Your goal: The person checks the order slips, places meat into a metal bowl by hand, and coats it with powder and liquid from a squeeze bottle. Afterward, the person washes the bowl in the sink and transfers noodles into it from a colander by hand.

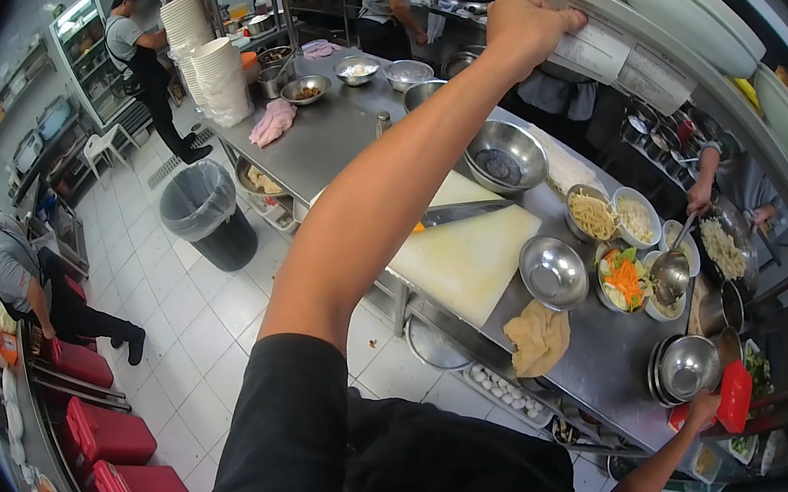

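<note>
My left hand is raised to the metal shelf rail, its fingers curled closed and its thumb against the printed paper slips hanging there. Whatever the fingers hold is hidden. Low at the right, my right hand grips a red plastic lid, tilted up on edge. Beside that hand sits a stack of steel bowls. Under my left forearm lie a pale cutting board and a knife. A folded tan cloth rests near the counter's edge.
Bowls of sliced vegetables and sprouts line the counter, with a ladle among them. Across it, another person's hand is beside a pan. A bin and red boxes stand left; people work behind.
</note>
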`<control>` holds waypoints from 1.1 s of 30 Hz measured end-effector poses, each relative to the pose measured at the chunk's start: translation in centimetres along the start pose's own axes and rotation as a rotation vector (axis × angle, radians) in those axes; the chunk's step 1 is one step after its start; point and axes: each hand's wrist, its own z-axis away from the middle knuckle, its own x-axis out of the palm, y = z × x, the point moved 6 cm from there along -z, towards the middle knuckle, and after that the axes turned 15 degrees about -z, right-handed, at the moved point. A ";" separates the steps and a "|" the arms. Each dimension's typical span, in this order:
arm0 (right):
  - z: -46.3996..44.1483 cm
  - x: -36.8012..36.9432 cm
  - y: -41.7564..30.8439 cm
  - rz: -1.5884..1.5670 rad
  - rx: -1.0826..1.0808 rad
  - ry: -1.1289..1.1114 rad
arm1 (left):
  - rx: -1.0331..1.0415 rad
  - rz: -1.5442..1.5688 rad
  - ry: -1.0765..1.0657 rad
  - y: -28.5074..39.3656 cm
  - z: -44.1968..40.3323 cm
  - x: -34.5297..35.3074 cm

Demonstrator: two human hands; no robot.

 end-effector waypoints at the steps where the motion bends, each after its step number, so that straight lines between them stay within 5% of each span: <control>1: 1.6 -1.2 -2.6 0.039 -0.056 0.008 | 0.004 0.001 -0.001 0.0 0.0 0.0; 6: 4.3 -1.7 -6.5 0.017 -0.296 0.046 | 0.031 -0.006 0.003 -0.1 -0.2 0.3; 12: 2.5 -2.8 -3.1 -0.140 -0.211 0.239 | 0.034 -0.008 -0.001 0.3 0.0 0.0; 15: 1.9 -0.6 0.0 -0.824 0.360 0.028 | 0.049 0.015 -0.010 0.0 0.1 -0.1; 18: 4.3 -1.3 -3.4 -0.937 0.440 -0.099 | 0.076 0.018 -0.005 -0.6 -0.6 0.2; 29: 21.6 0.0 -24.7 -0.988 0.302 -0.726 | 0.227 -0.126 -0.225 -4.7 4.1 -8.0; 33: 28.9 2.4 -33.1 -0.934 0.258 -0.906 | -0.014 -0.132 -0.407 -9.1 10.7 -14.8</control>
